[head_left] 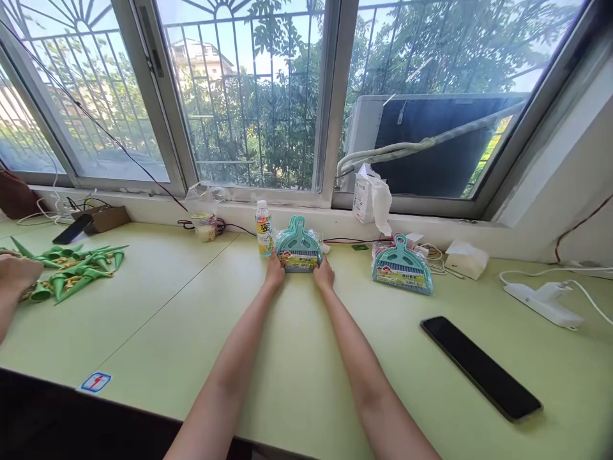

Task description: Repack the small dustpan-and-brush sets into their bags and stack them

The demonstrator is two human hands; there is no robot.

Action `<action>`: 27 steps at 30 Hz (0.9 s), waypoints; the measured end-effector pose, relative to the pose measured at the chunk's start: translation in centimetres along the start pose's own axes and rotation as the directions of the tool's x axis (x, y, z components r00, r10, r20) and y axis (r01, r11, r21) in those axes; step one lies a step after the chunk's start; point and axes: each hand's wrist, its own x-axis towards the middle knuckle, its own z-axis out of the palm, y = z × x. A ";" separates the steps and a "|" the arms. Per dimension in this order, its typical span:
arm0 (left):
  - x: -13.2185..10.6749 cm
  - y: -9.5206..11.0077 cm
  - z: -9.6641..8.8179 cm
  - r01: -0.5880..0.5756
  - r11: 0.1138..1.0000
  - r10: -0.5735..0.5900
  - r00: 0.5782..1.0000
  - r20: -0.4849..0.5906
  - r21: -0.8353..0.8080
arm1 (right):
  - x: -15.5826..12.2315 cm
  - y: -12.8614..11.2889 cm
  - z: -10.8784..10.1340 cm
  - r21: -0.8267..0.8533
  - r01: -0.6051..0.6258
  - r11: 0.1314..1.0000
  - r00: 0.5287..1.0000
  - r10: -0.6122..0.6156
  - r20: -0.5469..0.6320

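Both my arms reach far forward across the table to a teal mini dustpan and brush set (299,246) in clear plastic wrap. It stands upright near the window sill, its handle up. My left hand (274,271) grips its lower left side, and my right hand (324,275) grips its lower right side. The fingers behind the pack are hidden. Just left of it stands a drink bottle (264,229) with a yellow label. Apart to the right, a second wrapped dustpan and brush set (402,265) leans upright.
A dark phone (481,367) lies at front right, with a white power strip (543,303) beyond it. Tissue packs (364,198) stand by the sill. At far left, another person's hand (19,275) is beside green cone-shaped pieces (71,268). A plastic-bagged cup (205,225) stands behind.
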 end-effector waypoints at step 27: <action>-7.1 8.4 -2.1 -0.194 0.914 0.282 0.935 -0.217 0.355 | -2.1 1.9 -1.1 0.249 0.165 0.954 0.968 -0.108 -0.225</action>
